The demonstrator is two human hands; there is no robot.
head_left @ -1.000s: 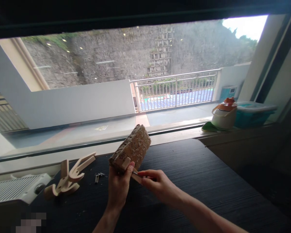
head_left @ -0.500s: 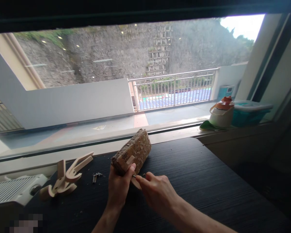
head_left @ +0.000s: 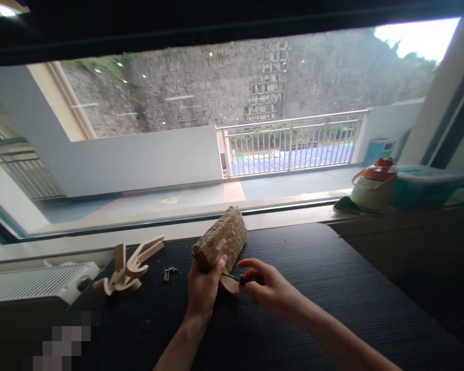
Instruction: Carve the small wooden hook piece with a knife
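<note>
A rough brown block (head_left: pixel 232 234) stands tilted on the dark table. My left hand (head_left: pixel 202 288) is closed around its near end and presses a pale curved wooden piece (head_left: pixel 229 285) against it with the thumb. From the right, my right hand (head_left: pixel 272 288) grips the dark handle of a screwdriver (head_left: pixel 232 276), its index finger raised off the handle. The thin metal shaft points left at the wooden piece beside my left thumb; its tip is hidden. Left of my hands lie several small screws (head_left: pixel 170 272) and more curved wooden pieces (head_left: pixel 119 278).
The dark table (head_left: pixel 294 319) meets a window sill (head_left: pixel 294 216). A white radiator (head_left: pixel 42 283) sits at the left. On the sill at the right are a white jug with an orange lid (head_left: pixel 373 188), a green leaf-shaped thing (head_left: pixel 346 205) and a teal bin (head_left: pixel 421 190).
My right hand's fingers have loosened and shifted back on the screwdriver, exposing its dark handle and shaft. The left hand keeps its hold. The whole view has swung slightly left.
</note>
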